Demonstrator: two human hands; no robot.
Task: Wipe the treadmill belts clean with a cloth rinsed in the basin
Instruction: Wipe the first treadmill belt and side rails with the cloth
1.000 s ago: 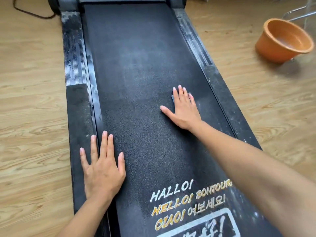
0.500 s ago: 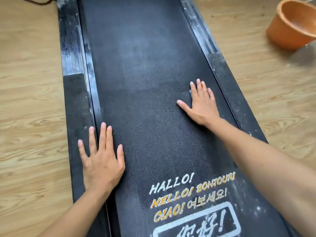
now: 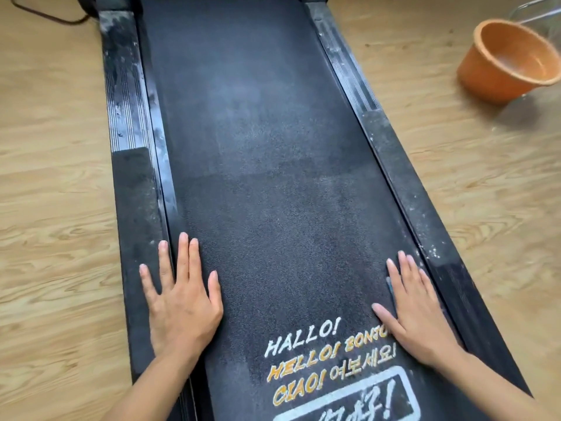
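The black treadmill belt (image 3: 273, 177) runs away from me, dusty grey further up and darker near my hands. My left hand (image 3: 182, 302) lies flat with fingers spread on the belt's left edge and the side rail, holding nothing. My right hand (image 3: 416, 311) presses flat on the belt's right edge. A thin sliver of blue cloth (image 3: 389, 284) peeks out from under its index finger; the remainder of the cloth is hidden beneath the palm. The orange basin (image 3: 513, 60) stands on the floor to the far right, apart from both hands.
Dusty side rails (image 3: 124, 86) flank the belt, with white specks on the right rail (image 3: 431, 253). White and yellow greeting lettering (image 3: 328, 357) is printed near me. Wooden floor (image 3: 54, 238) lies on both sides. A dark cable (image 3: 45, 13) trails at top left.
My right hand has slid with the cloth back toward me and rightward to the belt's right edge. The left hand has stayed in place.
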